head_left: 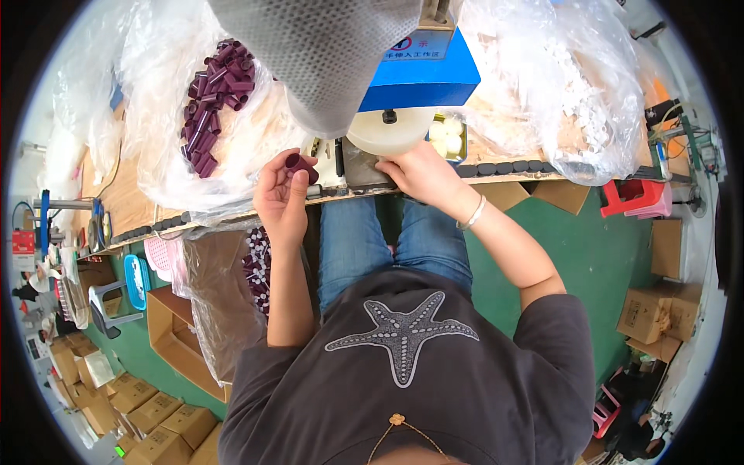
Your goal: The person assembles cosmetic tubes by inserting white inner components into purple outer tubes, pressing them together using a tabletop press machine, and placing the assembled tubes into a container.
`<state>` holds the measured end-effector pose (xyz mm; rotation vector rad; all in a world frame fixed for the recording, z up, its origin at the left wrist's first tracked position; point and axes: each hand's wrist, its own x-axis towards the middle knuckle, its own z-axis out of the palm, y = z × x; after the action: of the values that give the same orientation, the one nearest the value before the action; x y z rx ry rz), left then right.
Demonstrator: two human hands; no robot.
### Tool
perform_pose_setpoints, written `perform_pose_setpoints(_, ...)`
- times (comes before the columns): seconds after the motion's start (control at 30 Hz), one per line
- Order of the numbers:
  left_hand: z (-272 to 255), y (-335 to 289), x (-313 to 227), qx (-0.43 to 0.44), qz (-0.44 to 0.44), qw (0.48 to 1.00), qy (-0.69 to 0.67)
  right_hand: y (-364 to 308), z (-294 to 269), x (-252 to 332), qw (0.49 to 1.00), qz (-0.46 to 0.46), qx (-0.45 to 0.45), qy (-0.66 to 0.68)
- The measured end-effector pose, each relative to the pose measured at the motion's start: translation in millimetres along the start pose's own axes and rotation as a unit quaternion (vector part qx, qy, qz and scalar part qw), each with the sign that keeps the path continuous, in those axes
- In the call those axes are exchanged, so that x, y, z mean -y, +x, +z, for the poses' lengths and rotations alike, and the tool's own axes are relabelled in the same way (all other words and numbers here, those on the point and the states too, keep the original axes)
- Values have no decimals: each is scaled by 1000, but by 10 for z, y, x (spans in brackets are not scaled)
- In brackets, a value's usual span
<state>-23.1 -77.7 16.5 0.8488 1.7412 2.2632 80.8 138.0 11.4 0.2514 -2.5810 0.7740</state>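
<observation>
Between the thumb and fingers of my left hand (280, 200) is a short maroon tube (301, 166), held at the table's front edge with its open end showing. My right hand (425, 177) is at the metal plate (367, 172) under the machine's round white disc (391, 130). Its fingertips are partly hidden there, so whether they hold anything does not show. Above stands the blue machine housing (422, 81), with a grey dotted cover (325, 54) over its left side. A yellow tin (462, 143) of cream-white pieces sits right of the disc.
Many maroon tubes (213, 97) lie on clear plastic at the left. A clear bag of small white parts (585, 116) rests at the right. Below the table, maroon pieces with white ends (257, 267) lie in a plastic-lined box (182, 333). A red stool (624, 198) stands at the right.
</observation>
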Motion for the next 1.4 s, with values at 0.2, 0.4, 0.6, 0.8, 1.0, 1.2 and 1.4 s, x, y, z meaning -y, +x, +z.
perform_pose_setpoints(0.2,29,16,-6,6,-2,1000,0,-136,205,183,989,120,-83,-29)
perform_pose_setpoints(0.4,-80,-55,-39,0,38,997,62,-325,-198,313,978,135,-141,69)
perform_pose_setpoints(0.6,-399,-129,33,-54,-4,996,67,-1019,-1740,-958,862,305,-315,-257)
perform_pose_setpoints(0.8,-125,-94,-6,-18,-8,999,40,-1503,-2105,-2070,884,351,24,-308)
perform_pose_setpoints(1.0,-250,-139,6,-30,-26,998,49,-1708,-2142,-2109,870,382,7,-313)
perform_pose_setpoints(1.2,-268,-141,60,-43,-36,997,48,-1637,-2108,-1757,865,409,-23,-291)
perform_pose_setpoints(1.4,-144,-195,93,-20,-34,999,26,-1336,-1850,-1146,859,320,-311,-250)
